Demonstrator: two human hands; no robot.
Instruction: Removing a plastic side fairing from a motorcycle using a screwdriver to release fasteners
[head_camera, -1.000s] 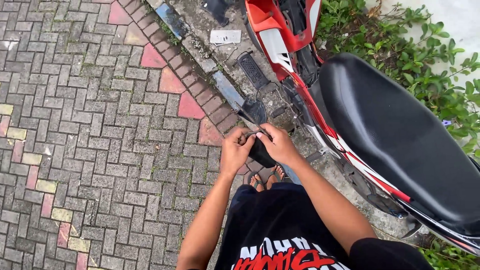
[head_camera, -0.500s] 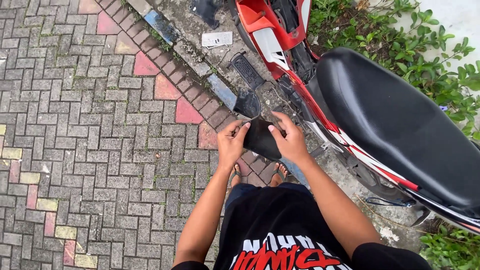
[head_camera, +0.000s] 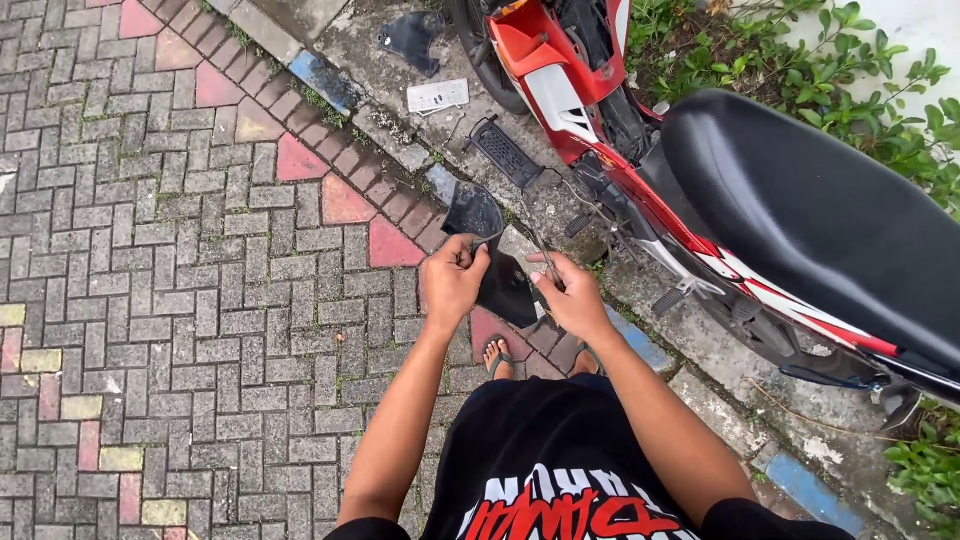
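The red motorcycle (head_camera: 720, 190) stands at 2 o'clock on the kerb strip. A black plastic fairing panel (head_camera: 495, 265) is held at centre, just beside the footpeg. The left hand (head_camera: 452, 283) pinches its left edge, fingers together; the right hand (head_camera: 575, 297) clamps its right edge. A grille cover (head_camera: 505, 152) lies at 12 o'clock.

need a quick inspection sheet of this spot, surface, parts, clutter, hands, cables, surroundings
surface: brick paving, grey with red and yellow blocks, beside a concrete kerb strip
job's things: black plastic panel held in both hands
clutter: second black panel, white plate, black footboard piece lying on the kerb strip
hands: left hand and right hand grip the panel
cables: thin wire at the right hand
surroundings: red motorbike, shrubs
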